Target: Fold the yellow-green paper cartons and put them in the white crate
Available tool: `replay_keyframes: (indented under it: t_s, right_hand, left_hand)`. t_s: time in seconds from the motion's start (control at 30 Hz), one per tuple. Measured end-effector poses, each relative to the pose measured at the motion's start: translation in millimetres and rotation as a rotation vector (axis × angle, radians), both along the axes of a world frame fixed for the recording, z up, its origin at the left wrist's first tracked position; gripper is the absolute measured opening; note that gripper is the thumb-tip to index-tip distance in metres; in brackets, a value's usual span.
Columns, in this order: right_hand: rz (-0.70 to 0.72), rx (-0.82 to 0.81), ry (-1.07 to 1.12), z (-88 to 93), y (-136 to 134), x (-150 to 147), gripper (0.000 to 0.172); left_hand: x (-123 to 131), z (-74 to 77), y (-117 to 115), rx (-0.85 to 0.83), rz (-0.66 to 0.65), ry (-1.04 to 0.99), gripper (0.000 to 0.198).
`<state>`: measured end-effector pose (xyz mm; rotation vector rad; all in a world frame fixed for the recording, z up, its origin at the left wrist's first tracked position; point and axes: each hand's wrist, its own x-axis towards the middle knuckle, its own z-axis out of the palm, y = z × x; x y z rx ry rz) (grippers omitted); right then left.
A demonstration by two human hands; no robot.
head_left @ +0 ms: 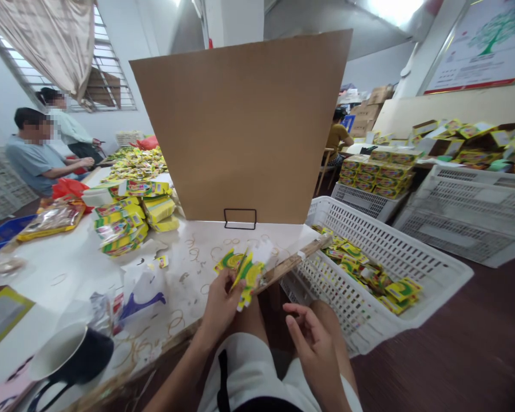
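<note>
My left hand point(222, 300) is closed around a flat yellow-and-green printed carton point(251, 273) at the table's front edge. Another similar yellow piece point(229, 260) shows just behind the fingers; whether it is held too, I cannot tell. Over my lap, my right hand point(311, 337) is empty, its thumb and fingers apart. To its right stands a white plastic basket point(438, 269) with many small yellow-and-green cartons point(360, 260) lying loose in it. Rubber bands point(175, 323) are scattered over the white table point(184, 286).
A large cardboard panel point(249, 131) stands upright on the table, with a black wire stand point(240, 219) at its foot. Bundled cartons point(122, 226), a tissue pack point(142, 289) and a dark mug point(75, 355) are on the left. People point(38, 149) sit and stand beyond.
</note>
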<state>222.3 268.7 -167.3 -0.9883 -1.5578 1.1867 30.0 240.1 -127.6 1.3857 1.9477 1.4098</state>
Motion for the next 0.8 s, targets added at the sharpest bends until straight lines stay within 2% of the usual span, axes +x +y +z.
replay_keyframes:
  t_s: [0.13,0.23,0.33,0.4,0.5,0.53,0.6,0.73,0.8]
  right_hand:
    - [-0.034,0.219,-0.023,5.1,-5,-2,0.047]
    - [0.033,0.157,-0.021,3.5,-6,0,0.044]
    - [0.02,0.072,0.025,-2.9,-4,4,0.036]
    - [-0.003,0.063,0.081,-6.8,-3,5,0.032]
    - [0.037,0.068,0.151,-7.4,-6,2,0.027]
    - [0.048,0.063,0.169,-6.0,-8,1,0.025]
    - [0.037,0.04,0.212,-2.1,-12,-3,0.022]
    - [0.022,0.042,0.211,0.1,-14,-2,0.023]
    - [-0.048,0.055,0.184,-4.0,-9,1,0.036]
  left_hand:
    - [40,-0.8,-15,-0.02,-0.222,-0.072,0.017]
    - [56,-0.4,-21,-0.052,-0.294,-0.145,0.018]
    - [56,-2.4,-21,-0.07,-0.34,-0.242,0.023]
    - [54,-6.0,-21,-0.086,-0.454,-0.424,0.029]
    - [55,-13.7,-21,-0.19,-0.618,-0.891,0.047]
    - [56,-16.3,-21,-0.231,-0.631,-1.012,0.05]
    - [59,-20.6,-20,-0.288,-0.619,-1.129,0.052]
    - [62,-24.4,-18,-0.215,-0.614,-1.147,0.051]
    - [63,-24.9,-17,-0.145,-0.568,-1.12,0.05]
